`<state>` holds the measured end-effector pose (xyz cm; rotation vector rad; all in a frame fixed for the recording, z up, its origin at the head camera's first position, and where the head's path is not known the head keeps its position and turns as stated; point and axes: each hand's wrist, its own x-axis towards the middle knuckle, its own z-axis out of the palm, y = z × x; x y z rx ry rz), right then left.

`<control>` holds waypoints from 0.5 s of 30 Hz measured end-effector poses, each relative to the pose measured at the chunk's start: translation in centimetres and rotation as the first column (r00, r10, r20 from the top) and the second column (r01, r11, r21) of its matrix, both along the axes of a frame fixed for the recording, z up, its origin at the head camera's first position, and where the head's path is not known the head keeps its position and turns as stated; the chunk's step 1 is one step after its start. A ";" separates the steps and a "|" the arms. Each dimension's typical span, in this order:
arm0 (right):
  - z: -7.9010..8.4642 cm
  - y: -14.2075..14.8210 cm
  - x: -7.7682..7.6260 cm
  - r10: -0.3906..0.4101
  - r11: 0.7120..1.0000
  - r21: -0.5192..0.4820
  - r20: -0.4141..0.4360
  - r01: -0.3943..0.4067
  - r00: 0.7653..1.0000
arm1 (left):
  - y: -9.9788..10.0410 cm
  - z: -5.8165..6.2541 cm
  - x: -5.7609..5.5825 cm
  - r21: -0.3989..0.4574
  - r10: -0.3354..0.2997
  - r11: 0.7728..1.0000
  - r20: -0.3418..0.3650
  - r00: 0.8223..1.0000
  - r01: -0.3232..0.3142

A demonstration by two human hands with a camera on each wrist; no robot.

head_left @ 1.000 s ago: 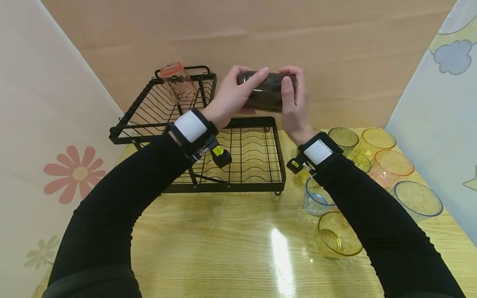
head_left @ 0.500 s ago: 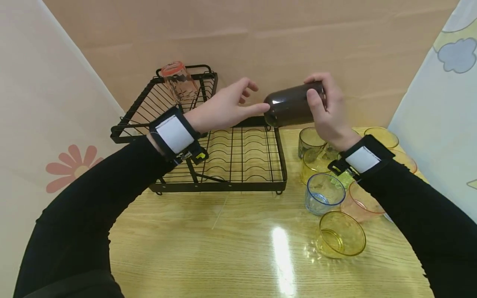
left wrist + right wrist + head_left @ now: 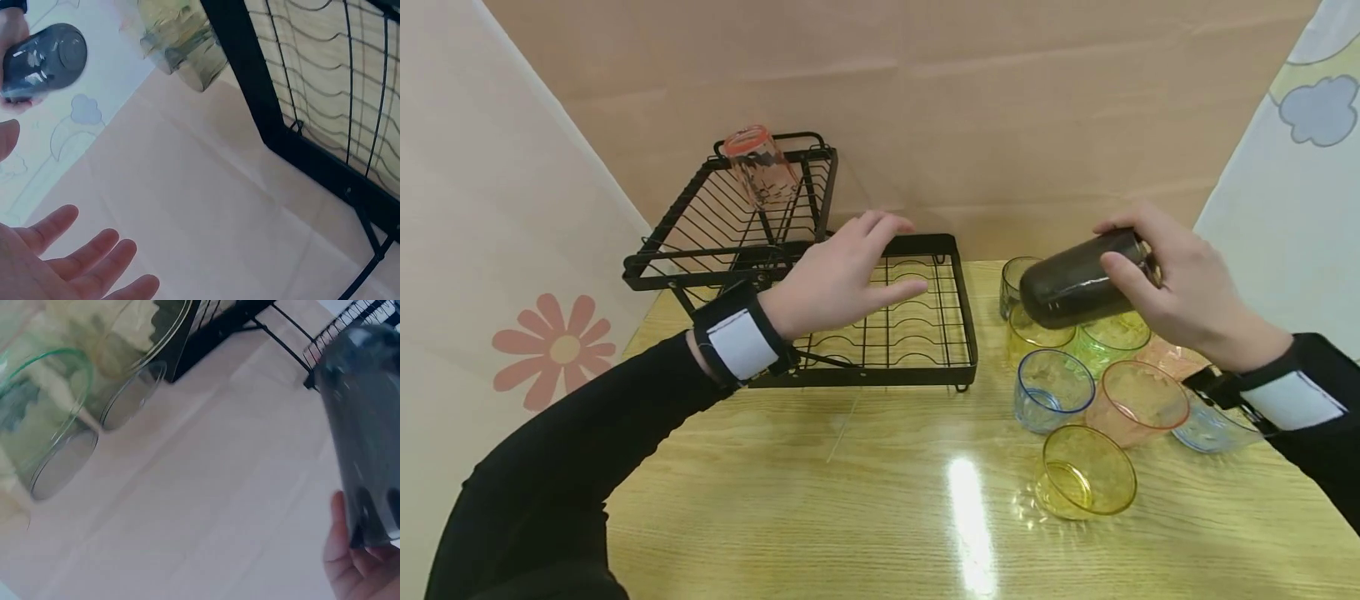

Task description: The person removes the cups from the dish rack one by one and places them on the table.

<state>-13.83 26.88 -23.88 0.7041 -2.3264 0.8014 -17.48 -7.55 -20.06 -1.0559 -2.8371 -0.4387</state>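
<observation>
My right hand [image 3: 1180, 279] grips a dark, see-through drinking glass [image 3: 1078, 282] by its rim end, thumb on the near side. The glass is tilted on its side, its rounded base pointing left, over the group of coloured glasses. In the right wrist view the dark glass [image 3: 369, 437] fills the right edge, with fingers below it. My left hand [image 3: 842, 275] holds nothing; its thumb and fingers are spread apart in front of the black wire dish rack [image 3: 966, 333]. The left wrist view shows those fingers [image 3: 94, 256] extended, with the dark glass [image 3: 47, 59] farther off.
A pink-rimmed glass [image 3: 762, 171] stands upside down or tilted on the rack's upper left tier. Several coloured glasses crowd the table's right side, among them a blue-rimmed glass [image 3: 1052, 392], a pink glass [image 3: 1138, 404] and a yellow glass [image 3: 1086, 475]. Paper-covered walls surround the table.
Both hands held the dark glass at first. The left hand let go and moved left and down; the right hand carried the glass right and lower, over the other glasses.
</observation>
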 end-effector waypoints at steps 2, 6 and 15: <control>-0.1 1.0 1.1 -0.031 0.997 0.073 -0.013 0.032 0.999 | -0.1 -0.7 0.4 -0.001 -0.021 1.000 -0.023 1.000 0.021; -0.5 2.7 3.4 -0.076 0.980 0.182 -0.008 0.077 0.997 | -0.1 -2.2 1.0 0.010 -0.070 0.997 -0.041 0.997 0.071; -2.0 5.3 7.0 -0.174 0.946 0.287 0.068 0.148 0.982 | 0.1 -5.2 2.0 0.033 -0.139 0.990 -0.037 0.990 0.140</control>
